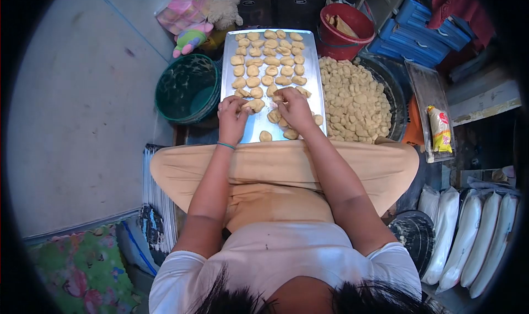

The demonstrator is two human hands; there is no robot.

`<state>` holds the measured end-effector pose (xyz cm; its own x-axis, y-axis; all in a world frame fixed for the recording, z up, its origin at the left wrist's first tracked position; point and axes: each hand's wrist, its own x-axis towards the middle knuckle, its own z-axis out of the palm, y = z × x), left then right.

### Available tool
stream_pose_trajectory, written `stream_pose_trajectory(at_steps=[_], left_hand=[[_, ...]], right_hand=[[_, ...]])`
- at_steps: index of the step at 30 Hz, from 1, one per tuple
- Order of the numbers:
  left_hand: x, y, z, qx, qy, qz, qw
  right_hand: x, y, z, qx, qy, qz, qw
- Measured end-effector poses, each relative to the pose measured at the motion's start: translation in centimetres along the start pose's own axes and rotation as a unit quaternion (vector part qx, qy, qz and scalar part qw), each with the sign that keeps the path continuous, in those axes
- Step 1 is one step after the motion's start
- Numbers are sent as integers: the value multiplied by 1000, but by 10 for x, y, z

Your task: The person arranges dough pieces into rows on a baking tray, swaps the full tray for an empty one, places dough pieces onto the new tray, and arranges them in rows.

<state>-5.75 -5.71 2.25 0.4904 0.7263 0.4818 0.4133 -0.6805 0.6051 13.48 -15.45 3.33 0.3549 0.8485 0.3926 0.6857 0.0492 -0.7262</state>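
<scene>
A metal baking tray (227,66) lies in front of my crossed legs, with rows of pale dough pieces (271,61) on its far half. My left hand (232,118), a teal band at its wrist, pinches a dough piece (255,105) over the tray's left side. Closed at the fingertips, my right hand (295,109) is on another dough piece near the tray's middle; my fingers partly cover it. Several looser pieces, among them a round dough piece (265,136), lie on the near part of the tray, some beneath my right hand.
A wide black basin heaped with dough pieces (352,96) stands right of the tray. To the left is a green tub (187,85). A red bucket (346,30) sits at the back right. A yellow-and-red packet (439,128) rests on a dark tray (424,88).
</scene>
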Motion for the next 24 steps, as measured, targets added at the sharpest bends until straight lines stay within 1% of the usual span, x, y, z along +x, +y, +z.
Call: stream_pose_trajectory(at_steps=[1,3,4,6,7,10,11,14,15,18,19,21,22,23,24], left_hand=[[3,6,0,-25,-4,-1,1000],[9,13,11,-62,-18,-2,998],[11,20,15,-51,-38,-4,998],[19,32,23,-30,-76,-6,997],[22,30,33,6,-86,10,996],[22,22,52,94,-113,31,989],[21,17,56,106,-115,30,987],[19,21,54,121,-120,32,985],[18,21,54,122,-123,27,985],[15,21,52,96,-107,49,988],[16,22,49,105,-100,64,987],[12,29,43,118,-89,93,985],[10,33,41,118,-136,97,979],[8,37,39,118,-183,101,971],[5,40,39,118,-230,104,960]], right_hand=[[2,2,3,61,-21,77,995],[3,19,7,-77,-95,71,990],[4,22,5,-147,-131,66,978],[-1,20,-3,-137,-110,103,979],[-4,20,-8,-133,-101,123,978],[-6,40,-22,-121,-230,172,950],[-6,45,-22,-105,-247,218,938],[-14,36,-15,-129,-119,101,979],[-13,27,-14,-104,-109,96,984],[-5,36,-8,-136,-163,143,967],[-4,41,-11,-114,-156,160,968],[-7,48,-18,-72,-114,145,980],[-9,51,-24,-53,-92,139,985],[-11,55,-31,41,-127,214,968],[-13,59,-38,27,-151,197,968]])
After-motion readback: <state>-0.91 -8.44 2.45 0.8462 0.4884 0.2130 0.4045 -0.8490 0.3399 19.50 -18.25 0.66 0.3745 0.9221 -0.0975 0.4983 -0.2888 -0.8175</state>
